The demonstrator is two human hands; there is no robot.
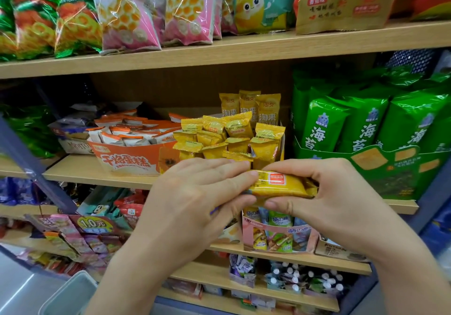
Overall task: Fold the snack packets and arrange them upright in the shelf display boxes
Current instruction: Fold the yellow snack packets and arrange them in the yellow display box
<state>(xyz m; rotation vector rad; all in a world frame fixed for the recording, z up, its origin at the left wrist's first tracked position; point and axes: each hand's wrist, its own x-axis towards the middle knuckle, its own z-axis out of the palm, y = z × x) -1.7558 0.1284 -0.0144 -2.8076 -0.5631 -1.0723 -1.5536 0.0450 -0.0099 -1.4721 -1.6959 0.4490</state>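
Just before the front edge of the middle shelf (97, 175), holds a yellow packet (280, 185) level and crosswise in the air between both hands. Pinches its left end with the left hand (195, 197): back of the hand toward the camera, fingers nearly straight and pointing right over the top, thumb underneath. Grips the right end with the right hand (327, 192): fingers curled over the upper edge, thumb pressed up from below, forearm running off to the lower right. Brings the fingertips of both hands close together beside the packet's red label, leaving only the middle stretch of wrapper on show. Cannot tell whether the wrapper's ends are tucked under. Keeps the packet just below and in front of the other yellow packets (227, 141), crowded in their display box (282, 148) and leaning at mixed angles, with three taller ones (249, 107) upright at the back. Shows little slack around that box: orange box (127, 161) right beside it on the left, green seaweed packs (366, 129) in a green carton (395, 168) close on the right, upper shelf board (219, 53) well above the packet tops. Leaves open air only toward the camera, in front of the shelf edges and above a pink box (275, 236) on the shelf below.
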